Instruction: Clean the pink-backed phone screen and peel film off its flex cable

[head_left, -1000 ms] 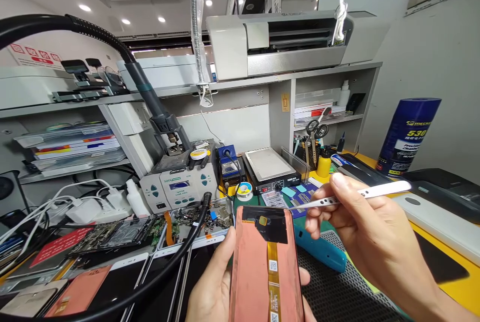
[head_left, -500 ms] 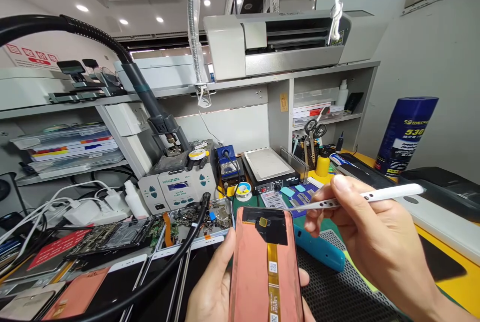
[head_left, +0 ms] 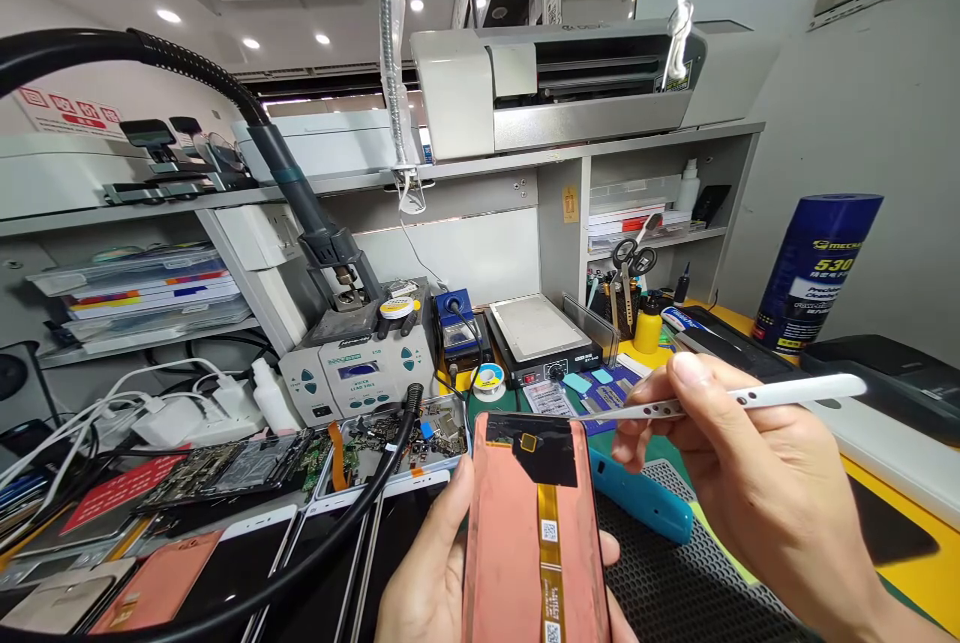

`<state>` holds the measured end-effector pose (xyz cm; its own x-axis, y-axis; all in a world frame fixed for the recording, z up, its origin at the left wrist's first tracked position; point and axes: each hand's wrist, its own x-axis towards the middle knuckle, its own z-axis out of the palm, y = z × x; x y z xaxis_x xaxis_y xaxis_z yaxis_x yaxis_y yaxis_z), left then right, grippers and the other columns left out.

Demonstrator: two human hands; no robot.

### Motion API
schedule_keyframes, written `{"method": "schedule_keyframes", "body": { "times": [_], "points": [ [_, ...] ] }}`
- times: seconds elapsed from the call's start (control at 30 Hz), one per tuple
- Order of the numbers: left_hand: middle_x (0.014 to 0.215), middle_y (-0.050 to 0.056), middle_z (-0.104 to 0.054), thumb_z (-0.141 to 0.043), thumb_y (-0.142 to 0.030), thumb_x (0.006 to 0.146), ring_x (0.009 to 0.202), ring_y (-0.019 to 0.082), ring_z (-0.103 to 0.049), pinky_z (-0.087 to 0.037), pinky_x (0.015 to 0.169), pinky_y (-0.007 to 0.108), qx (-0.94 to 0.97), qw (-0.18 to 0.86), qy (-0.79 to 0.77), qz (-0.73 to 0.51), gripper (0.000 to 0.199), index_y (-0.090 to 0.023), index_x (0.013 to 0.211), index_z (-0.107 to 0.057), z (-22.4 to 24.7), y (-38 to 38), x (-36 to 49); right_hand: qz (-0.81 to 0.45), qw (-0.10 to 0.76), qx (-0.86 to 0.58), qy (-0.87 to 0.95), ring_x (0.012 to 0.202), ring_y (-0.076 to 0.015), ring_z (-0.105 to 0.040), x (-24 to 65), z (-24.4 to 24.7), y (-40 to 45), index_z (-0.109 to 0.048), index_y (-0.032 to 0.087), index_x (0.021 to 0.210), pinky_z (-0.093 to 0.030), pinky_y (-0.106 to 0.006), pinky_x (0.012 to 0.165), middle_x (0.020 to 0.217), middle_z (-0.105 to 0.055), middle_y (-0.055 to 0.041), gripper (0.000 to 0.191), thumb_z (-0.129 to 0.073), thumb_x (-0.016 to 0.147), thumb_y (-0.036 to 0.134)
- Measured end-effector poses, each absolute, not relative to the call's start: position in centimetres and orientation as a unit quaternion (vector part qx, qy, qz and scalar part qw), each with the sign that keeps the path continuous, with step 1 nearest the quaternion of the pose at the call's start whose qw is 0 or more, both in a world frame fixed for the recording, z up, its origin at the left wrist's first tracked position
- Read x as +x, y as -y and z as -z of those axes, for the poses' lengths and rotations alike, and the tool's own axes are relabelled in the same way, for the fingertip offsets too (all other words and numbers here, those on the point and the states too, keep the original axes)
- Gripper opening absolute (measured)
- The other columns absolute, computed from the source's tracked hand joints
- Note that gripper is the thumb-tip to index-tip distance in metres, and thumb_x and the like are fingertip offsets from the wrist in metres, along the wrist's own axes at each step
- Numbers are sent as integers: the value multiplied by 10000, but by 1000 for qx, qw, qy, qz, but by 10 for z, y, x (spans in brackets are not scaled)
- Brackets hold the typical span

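Note:
My left hand (head_left: pixel 431 563) is wrapped round a phone screen panel (head_left: pixel 502 543), held upright with its copper-coloured back towards me. A black patch covers the top of the panel, and a gold flex cable (head_left: pixel 550 573) with printed code labels runs down its middle. My right hand (head_left: pixel 750 483) grips white tweezers (head_left: pixel 802 391) with a row of holes, between thumb and fingers. Their thin tip points left and reaches the panel's top right corner; whether it touches I cannot tell. The panel's lower end lies outside the picture.
Behind the panel lie a blue-handled tool (head_left: pixel 645 503) and a black perforated mat (head_left: pixel 652 573). A black hose (head_left: pixel 360 523) crosses phone screens on the left. Farther back stand a hot-air station (head_left: pixel 360 373), a heating plate (head_left: pixel 540 333) and a blue spray can (head_left: pixel 817 273).
The view has shifted slightly, so most things sit a little to the right. Both hands keep their grips, and the tweezers' tip stays by the panel's top right corner.

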<state>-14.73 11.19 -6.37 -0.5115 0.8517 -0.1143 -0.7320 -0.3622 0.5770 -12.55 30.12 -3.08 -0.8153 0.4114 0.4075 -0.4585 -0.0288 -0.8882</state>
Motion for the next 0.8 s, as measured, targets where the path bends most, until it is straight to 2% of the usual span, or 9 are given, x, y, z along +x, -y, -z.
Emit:
{"method": "schedule_keyframes", "body": {
  "times": [0.13,0.33,0.57,0.8],
  "points": [
    [915,222,-762,-388,-720,865,890,364,-707,-456,889,451,120,487,-325,-802,798,-36,1129,-704,47,-113,-151,-734,283,19,617,512,-199,-660,-127,30,-301,-698,207,711,-555,-272,526,572,-682,-35,326,-678,854,499],
    [928,223,-761,-406,-722,856,897,374,-707,-461,884,460,122,488,-327,-800,788,-47,1140,-698,46,-114,-151,-765,254,22,591,531,-207,-665,-130,30,-302,-697,193,728,-553,-278,526,616,-691,-43,305,-704,840,476],
    [805,220,-770,-166,-833,823,763,255,-720,-484,780,304,88,508,-248,-820,1035,3,946,-765,63,-113,-147,-777,239,9,582,524,-216,-657,-129,31,-303,-700,183,721,-550,-295,521,616,-686,-59,338,-722,810,507],
    [799,229,-767,-25,-773,858,762,253,-731,-486,775,305,98,508,-245,-820,1077,-1,943,-771,63,-114,-149,-761,245,16,601,503,-196,-655,-129,28,-300,-708,184,686,-552,-266,496,594,-680,-47,355,-701,829,508]
  ]
}}
